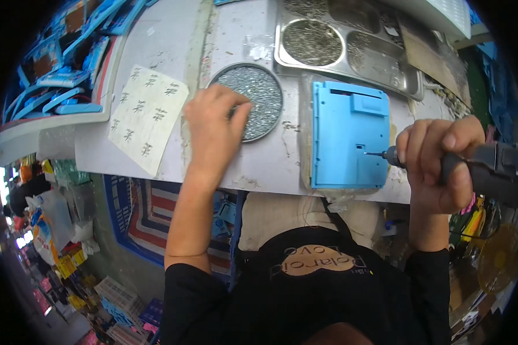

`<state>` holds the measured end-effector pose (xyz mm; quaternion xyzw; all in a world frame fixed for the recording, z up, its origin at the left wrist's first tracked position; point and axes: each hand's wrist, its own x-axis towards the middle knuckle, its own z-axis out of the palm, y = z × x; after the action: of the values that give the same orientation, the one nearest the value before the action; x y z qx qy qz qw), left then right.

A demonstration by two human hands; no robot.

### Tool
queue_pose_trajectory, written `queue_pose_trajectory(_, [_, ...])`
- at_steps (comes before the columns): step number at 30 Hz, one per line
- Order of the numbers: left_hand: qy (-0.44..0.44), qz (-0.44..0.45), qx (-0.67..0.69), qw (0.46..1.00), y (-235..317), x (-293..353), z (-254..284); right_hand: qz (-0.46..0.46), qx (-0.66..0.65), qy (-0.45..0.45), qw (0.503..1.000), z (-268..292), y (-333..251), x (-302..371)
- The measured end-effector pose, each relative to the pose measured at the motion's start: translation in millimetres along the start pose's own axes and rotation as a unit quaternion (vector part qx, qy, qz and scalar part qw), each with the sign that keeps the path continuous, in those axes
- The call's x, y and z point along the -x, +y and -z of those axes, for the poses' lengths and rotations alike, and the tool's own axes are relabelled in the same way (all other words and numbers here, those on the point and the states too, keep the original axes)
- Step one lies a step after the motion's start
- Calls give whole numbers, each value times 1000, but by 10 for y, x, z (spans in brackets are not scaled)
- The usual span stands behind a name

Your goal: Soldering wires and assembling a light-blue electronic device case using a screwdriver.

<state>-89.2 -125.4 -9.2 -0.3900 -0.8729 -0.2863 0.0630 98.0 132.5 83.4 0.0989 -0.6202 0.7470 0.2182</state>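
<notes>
My left hand [216, 123] is over the left side of a round dish [281, 103] filled with small silvery screws [259, 89]. Its fingers are curled in toward the thumb, and anything between the fingertips is too small to make out. At the right, my right hand [440, 161] is wrapped round a dark electric screwdriver [495, 167]. The bit points left, over the right part of a light blue plastic housing [339, 132]. This flat housing lies near the table's front edge; I cannot tell whether the bit touches it.
A steel tray [351, 69] with several compartments of small metal parts stands behind the housing. Left of the dish lies a marked paper sheet [147, 118]. Blue plastic parts [69, 80] fill a bin at the far left. A blue basket [114, 210] is below the table edge.
</notes>
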Motion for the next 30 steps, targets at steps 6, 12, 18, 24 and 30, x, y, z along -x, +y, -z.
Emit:
queue_pose_trajectory(6, [59, -18, -27, 998, -119, -91, -30, -65, 25, 91, 993, -3, -272, 434])
queue_pose_trajectory(12, [84, -6, -73, 994, -200, -164, -136, -78, 12, 105, 991, 22, -325, 685])
queue_pose_trajectory(18, [105, -9, -70, 992, -100, -117, -146, -43, -44, 28, 998, 139, -229, 770])
queue_pose_trajectory(24, [-35, -167, 223, 960, 932, 80, -248, -24, 89, 52, 994, 25, -119, 751])
queue_pose_trajectory(30, [-131, -213, 163, 954, 1122, 129, -337, 21, 64, 22, 998, 52, -48, 763])
